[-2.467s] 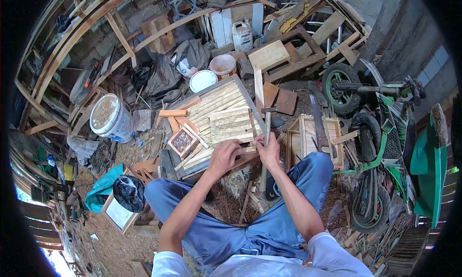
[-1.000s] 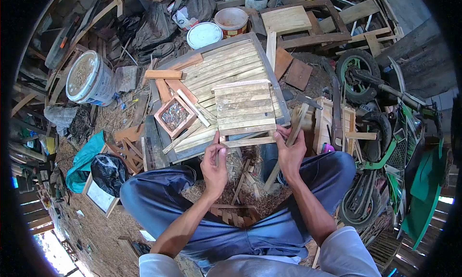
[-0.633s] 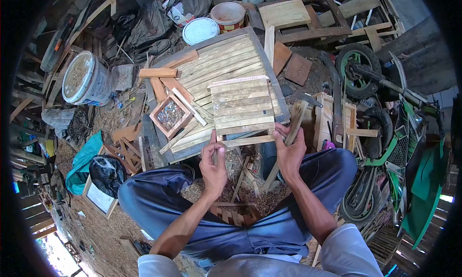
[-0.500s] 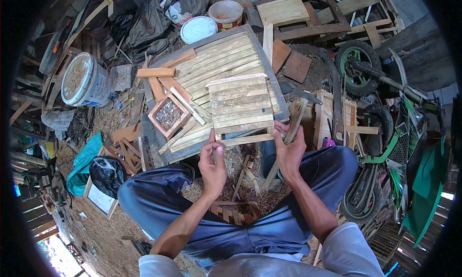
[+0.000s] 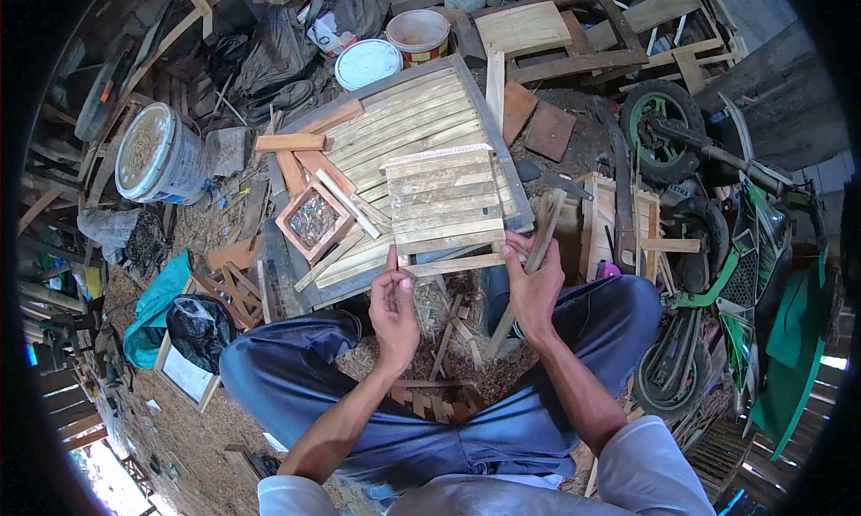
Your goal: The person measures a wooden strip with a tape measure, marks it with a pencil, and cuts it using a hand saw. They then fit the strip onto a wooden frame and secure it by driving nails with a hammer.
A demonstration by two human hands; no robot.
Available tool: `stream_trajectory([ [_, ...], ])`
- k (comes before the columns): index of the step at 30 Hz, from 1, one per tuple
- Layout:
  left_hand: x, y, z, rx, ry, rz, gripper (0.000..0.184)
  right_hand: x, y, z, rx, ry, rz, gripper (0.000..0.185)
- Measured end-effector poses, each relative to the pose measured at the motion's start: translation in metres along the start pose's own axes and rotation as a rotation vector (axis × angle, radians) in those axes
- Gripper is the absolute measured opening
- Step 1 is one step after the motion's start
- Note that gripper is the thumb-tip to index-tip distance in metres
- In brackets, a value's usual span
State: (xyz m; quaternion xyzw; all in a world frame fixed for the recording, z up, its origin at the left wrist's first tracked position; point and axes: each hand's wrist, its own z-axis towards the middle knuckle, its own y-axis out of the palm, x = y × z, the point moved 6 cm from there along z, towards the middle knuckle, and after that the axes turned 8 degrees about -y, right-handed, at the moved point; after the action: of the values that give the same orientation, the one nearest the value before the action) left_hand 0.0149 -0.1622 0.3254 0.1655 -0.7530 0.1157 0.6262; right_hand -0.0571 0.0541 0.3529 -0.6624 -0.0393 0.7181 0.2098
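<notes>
A small panel of pale wooden slats [image 5: 446, 202] lies on a larger slatted board [image 5: 421, 112]. One thin slat [image 5: 455, 265] runs along its near edge, with a gap between it and the other slats. My left hand [image 5: 395, 319] has curled fingers at that slat's left end, with the index finger against the corner. My right hand [image 5: 536, 287] closes thumb and fingers on the right end. Beside the right fingers a longer wooden stick [image 5: 549, 225] slants down past the hand. An open wooden box [image 5: 314, 220] holding small nails or similar bits sits to the left.
Loose wood strips [image 5: 291, 143] lie across the board's left side. A white bucket [image 5: 157, 153] of sawdust stands at the left, and more buckets [image 5: 418, 34] stand at the back. At the right are a small slatted crate [image 5: 599, 225] and a green motorcycle [image 5: 717, 274]. Wood shavings cover the floor.
Very little differs. The view has shifted slightly, and the near slat sits a touch lower and further left in it. Both hands keep their places at its ends.
</notes>
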Motion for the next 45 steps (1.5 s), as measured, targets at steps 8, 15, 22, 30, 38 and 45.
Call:
stream_trajectory([
  [8, -0.001, 0.0, 0.002, -0.022, 0.003, 0.046, 0.01, -0.01, -0.002, -0.001, -0.002, 0.018, -0.054, 0.023],
  [15, -0.006, -0.002, 0.004, -0.009, 0.022, 0.018, 0.011, -0.006, 0.0, 0.001, -0.05, 0.024, -0.042, 0.022],
  [22, 0.0, -0.001, 0.003, 0.008, 0.021, -0.03, 0.011, 0.002, 0.002, 0.001, -0.035, -0.001, 0.003, 0.023],
  [30, 0.008, -0.003, -0.001, 0.105, 0.041, 0.026, 0.01, -0.007, 0.003, -0.002, 0.01, -0.028, 0.076, 0.022],
  [38, 0.03, -0.014, 0.006, 0.179, 0.089, 0.049, 0.013, -0.008, 0.015, 0.013, 0.013, 0.115, 0.61, 0.031],
  [45, 0.084, 0.002, 0.022, -0.137, 0.055, 0.318, 0.011, -0.02, 0.024, 0.022, -0.206, 0.117, 0.633, 0.034],
])
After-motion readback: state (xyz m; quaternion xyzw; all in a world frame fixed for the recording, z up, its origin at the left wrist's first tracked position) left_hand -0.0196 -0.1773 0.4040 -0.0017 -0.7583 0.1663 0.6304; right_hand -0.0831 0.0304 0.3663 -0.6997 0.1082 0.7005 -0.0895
